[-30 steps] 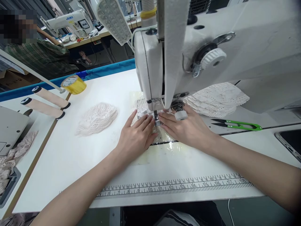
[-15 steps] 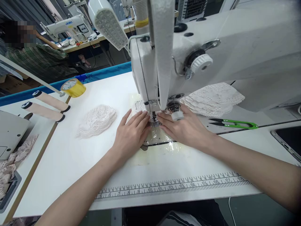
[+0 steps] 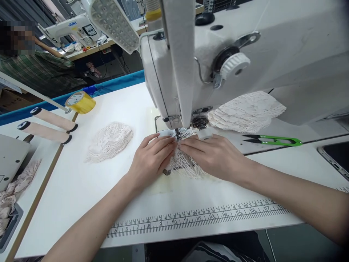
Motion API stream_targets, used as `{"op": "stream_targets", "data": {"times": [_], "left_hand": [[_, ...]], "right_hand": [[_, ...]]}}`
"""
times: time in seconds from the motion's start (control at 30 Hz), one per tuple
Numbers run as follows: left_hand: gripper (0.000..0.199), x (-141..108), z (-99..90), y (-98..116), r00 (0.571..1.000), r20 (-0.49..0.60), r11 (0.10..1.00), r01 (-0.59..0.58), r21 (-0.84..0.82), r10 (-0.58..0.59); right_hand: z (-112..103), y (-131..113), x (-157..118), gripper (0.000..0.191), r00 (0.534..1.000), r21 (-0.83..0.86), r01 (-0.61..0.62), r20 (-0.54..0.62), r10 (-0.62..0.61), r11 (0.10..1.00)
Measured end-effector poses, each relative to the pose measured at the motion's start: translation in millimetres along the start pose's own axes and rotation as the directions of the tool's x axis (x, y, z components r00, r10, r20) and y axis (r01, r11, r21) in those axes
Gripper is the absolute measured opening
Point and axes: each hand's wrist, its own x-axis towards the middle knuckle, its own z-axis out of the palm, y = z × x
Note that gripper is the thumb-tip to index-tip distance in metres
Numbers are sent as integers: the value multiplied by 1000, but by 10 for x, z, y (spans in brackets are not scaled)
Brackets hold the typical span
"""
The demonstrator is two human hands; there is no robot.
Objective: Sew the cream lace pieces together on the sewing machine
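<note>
A white lace piece (image 3: pixel 186 164) lies under the presser foot (image 3: pixel 177 135) of a white sewing machine (image 3: pixel 169 83), its frayed-looking near end spread toward me. My left hand (image 3: pixel 151 156) is at the left of the needle, its fingertips closed together on the lace edge. From the other side, my right hand (image 3: pixel 215 154) grips the lace with its fingers bunched just right of the foot. Both hands' fingertips almost meet in front of the needle. The fingers cover part of the lace, so its whole outline is hidden.
Lace stacks lie left (image 3: pixel 110 142) and behind right (image 3: pixel 247 111). Green thread snips (image 3: pixel 275 140) and a phone (image 3: pixel 336 156) are on the right. Yellow tape (image 3: pixel 81 102) and thread cones (image 3: pixel 45 133) stand at left. A printed ruler (image 3: pixel 196 218) runs along the front edge. Another person (image 3: pixel 38 71) sits beyond.
The lace now shows between my hands and toward me, where bare machine plate was visible. My fingers have closed in toward the needle. The view has shifted slightly closer.
</note>
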Motion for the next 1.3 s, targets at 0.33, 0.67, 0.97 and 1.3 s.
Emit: {"op": "stream_targets", "data": {"times": [0.33, 0.67, 0.97, 1.3], "left_hand": [[38, -16, 33, 83, 993, 120, 995, -25, 99, 13], [39, -34, 43, 154, 995, 96, 986, -35, 165, 19], [40, -37, 49, 148, 994, 109, 990, -8, 138, -7], [40, -27, 70, 144, 994, 102, 990, 28, 138, -42]], "right_hand": [[63, 68, -26, 21, 985, -10, -118, 124, 119, 993], [54, 60, 13, 22, 989, -98, -100, 98, 109, 990], [71, 59, 1, 24, 990, -115, -101, 88, 112, 988], [85, 84, -8, 19, 995, -103, -62, 74, 70, 993]]}}
